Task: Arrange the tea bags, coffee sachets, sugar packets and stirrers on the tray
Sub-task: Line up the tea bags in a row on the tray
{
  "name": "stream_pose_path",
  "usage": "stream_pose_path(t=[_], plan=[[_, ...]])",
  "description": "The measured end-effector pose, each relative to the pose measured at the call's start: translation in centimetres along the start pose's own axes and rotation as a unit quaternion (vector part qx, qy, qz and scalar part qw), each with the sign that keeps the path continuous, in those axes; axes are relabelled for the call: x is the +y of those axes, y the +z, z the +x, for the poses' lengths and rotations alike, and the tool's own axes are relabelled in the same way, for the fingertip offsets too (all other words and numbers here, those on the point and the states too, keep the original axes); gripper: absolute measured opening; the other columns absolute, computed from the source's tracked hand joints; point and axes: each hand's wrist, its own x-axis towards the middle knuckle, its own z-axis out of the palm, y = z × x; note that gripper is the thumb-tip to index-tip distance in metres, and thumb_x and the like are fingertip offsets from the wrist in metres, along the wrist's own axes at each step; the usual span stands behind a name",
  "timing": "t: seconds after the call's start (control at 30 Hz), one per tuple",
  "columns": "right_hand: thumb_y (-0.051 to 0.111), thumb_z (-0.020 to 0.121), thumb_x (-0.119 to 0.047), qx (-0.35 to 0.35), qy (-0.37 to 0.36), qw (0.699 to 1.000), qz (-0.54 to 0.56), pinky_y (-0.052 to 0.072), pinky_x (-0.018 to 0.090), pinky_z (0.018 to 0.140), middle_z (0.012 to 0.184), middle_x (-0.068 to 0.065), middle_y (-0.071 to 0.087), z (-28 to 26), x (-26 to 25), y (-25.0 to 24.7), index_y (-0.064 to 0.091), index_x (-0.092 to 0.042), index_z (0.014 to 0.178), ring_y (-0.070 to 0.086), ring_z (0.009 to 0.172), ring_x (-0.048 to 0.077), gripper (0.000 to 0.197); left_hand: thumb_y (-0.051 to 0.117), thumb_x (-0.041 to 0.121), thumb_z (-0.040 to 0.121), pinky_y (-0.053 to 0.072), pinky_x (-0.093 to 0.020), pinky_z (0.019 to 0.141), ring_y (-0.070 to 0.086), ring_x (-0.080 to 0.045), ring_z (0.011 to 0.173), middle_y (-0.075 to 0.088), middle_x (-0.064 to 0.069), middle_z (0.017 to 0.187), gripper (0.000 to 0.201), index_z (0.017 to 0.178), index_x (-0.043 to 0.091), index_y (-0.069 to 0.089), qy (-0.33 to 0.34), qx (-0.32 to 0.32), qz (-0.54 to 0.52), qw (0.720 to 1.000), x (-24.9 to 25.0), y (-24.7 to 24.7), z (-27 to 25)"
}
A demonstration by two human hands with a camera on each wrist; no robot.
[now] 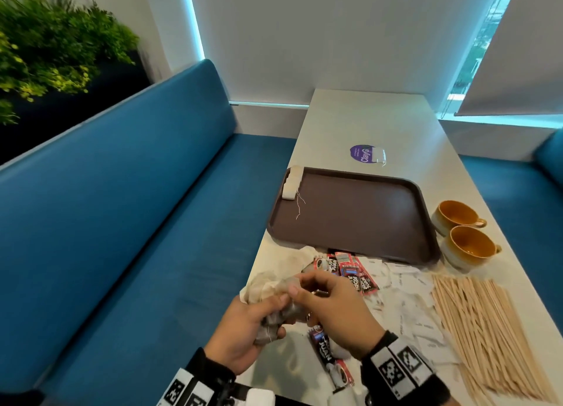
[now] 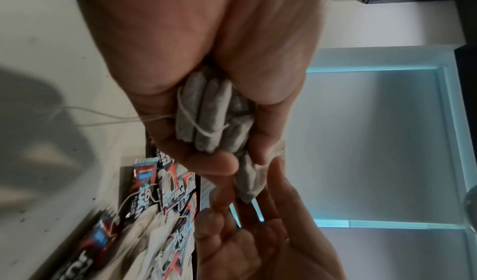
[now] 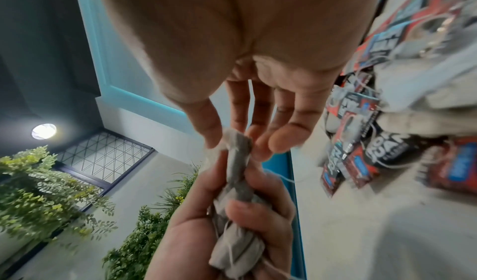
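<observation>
From the head view I take the tray [image 1: 350, 219] as my landmark; a few tea bags [image 1: 292, 182] already sit lined up against its far-left rim, I judge to start a neat row; just off its near edge lie the coffee sachets [image 1: 350, 268], the white sugar packets [image 1: 405, 296] and, near-right, the stirrers [image 1: 484, 332]; well on the near side of it my left hand [image 1: 253, 326] curls round a bunch of tea bags [image 1: 274, 320], with my right hand [image 1: 338, 305] meeting it. In the left wrist view the fingers [image 2: 214, 164] clamp the bunch [image 2: 206, 113], strings trailing, probably to keep a stock ready. In the right wrist view thumb and fingertips [image 3: 281, 141] pinch the top of one bag [image 3: 238, 143], I think to draw it free singly.
</observation>
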Motion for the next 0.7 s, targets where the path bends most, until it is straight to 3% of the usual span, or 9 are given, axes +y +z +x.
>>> stream_pose_path(t=[0.07, 0.17, 0.33, 0.43, 0.57, 0.7], plan=[[0.075, 0.091, -0.015, 0.020, -0.008, 1.000, 0.017, 0.051, 0.028, 0.056, 0.082, 0.008, 0.073, -0.7, 0.4, -0.2, 0.075, -0.014, 0.091, 0.064, 0.065, 0.014, 0.001, 0.081, 0.013, 0.080, 0.042, -0.027, 0.050, 0.058, -0.021, 0.066, 0.065, -0.018, 0.088, 0.020, 0.099, 0.010, 0.078, -0.003, -0.003, 0.010, 1.000, -0.2, 0.5, -0.3], [0.072, 0.092, -0.004, 0.034, -0.013, 0.998, 0.046, 0.051, 0.019, 0.054, 0.074, 0.002, 0.070, -1.3, 0.4, -0.9, 0.071, -0.004, 0.091, 0.065, 0.062, 0.009, 0.001, 0.072, 0.021, 0.089, 0.042, -0.027, 0.050, 0.057, -0.023, 0.064, 0.066, -0.019, 0.089, 0.023, 0.106, 0.006, 0.075, -0.015, 0.008, 0.006, 1.000, -0.6, 1.1, -0.6], [0.073, 0.090, -0.004, 0.076, 0.000, 0.994, 0.077, 0.049, 0.022, 0.050, 0.074, 0.017, 0.071, -1.5, 0.0, -1.8, 0.069, 0.005, 0.095, 0.065, 0.062, 0.016, 0.010, 0.074, 0.028, 0.085, 0.042, -0.027, 0.050, 0.056, -0.022, 0.063, 0.060, -0.012, 0.083, 0.025, 0.098, 0.008, 0.070, -0.011, 0.049, -0.039, 0.998, -1.2, 1.9, -0.7], [0.076, 0.089, -0.009, 0.095, 0.005, 0.992, 0.081, 0.048, 0.026, 0.051, 0.081, 0.029, 0.071, -1.5, 0.0, -1.8, 0.067, 0.007, 0.092, 0.063, 0.067, 0.025, 0.018, 0.082, 0.024, 0.083, 0.045, -0.027, 0.051, 0.057, -0.020, 0.069, 0.065, -0.012, 0.089, 0.026, 0.103, 0.010, 0.072, -0.002, 0.028, -0.040, 0.999, -1.4, 2.2, -1.0], [0.077, 0.088, -0.014, 0.081, -0.008, 0.994, 0.076, 0.050, 0.025, 0.054, 0.076, 0.018, 0.069, -1.5, -0.1, -1.8, 0.068, 0.008, 0.087, 0.061, 0.066, 0.021, 0.023, 0.086, 0.010, 0.067, 0.047, -0.027, 0.053, 0.059, -0.018, 0.066, 0.062, -0.012, 0.080, 0.041, 0.100, 0.005, 0.062, 0.014, 0.000, -0.008, 1.000, -1.6, 2.5, -1.1], [0.077, 0.088, -0.015, 0.079, -0.024, 0.995, 0.062, 0.050, 0.023, 0.054, 0.074, 0.020, 0.070, -1.7, -0.8, -2.2, 0.071, 0.005, 0.089, 0.061, 0.062, 0.015, 0.021, 0.087, 0.005, 0.063, 0.049, -0.030, 0.054, 0.060, -0.022, 0.067, 0.060, -0.016, 0.080, 0.037, 0.090, 0.006, 0.062, 0.025, 0.008, 0.012, 1.000, -1.5, 2.4, -1.1]])
